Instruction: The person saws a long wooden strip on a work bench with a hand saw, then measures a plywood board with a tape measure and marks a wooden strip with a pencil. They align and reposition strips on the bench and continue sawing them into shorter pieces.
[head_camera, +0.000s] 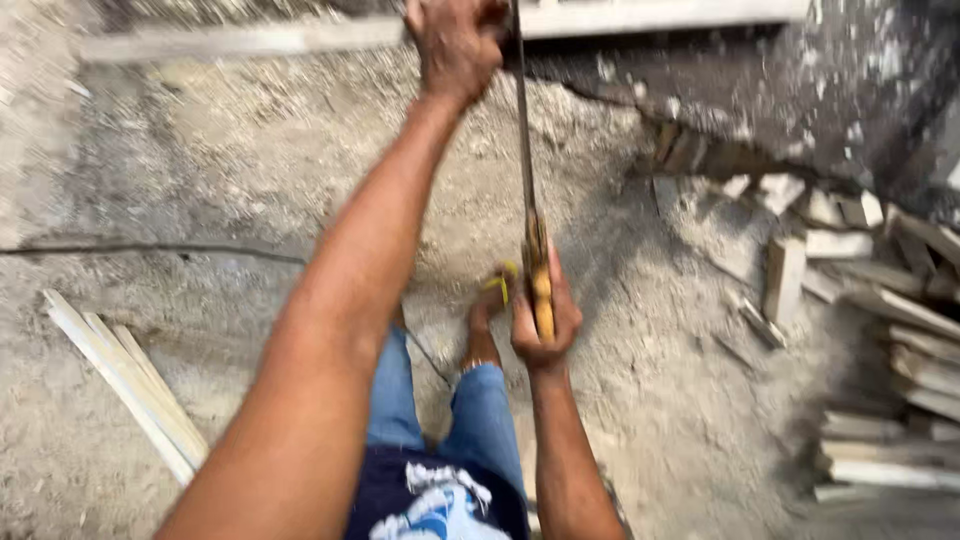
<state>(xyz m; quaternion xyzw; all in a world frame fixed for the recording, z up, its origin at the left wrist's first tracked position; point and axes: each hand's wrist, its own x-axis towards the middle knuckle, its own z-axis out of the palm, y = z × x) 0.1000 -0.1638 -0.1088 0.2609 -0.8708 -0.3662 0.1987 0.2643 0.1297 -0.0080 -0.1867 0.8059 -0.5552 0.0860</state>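
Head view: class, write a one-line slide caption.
Right hand grips a handsaw by its wooden handle; left hand is clenched above, over a sawdust-strewn floor.

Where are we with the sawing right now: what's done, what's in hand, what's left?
Done: cut wood pieces lie heaped at the right, thin strips at the left, and sawdust covers the ground. In hand: the right hand grips the handle of a handsaw, blade pointing away; the left hand presses down near a pale board at the top edge. Left: the cut itself is out of view, so I cannot tell.
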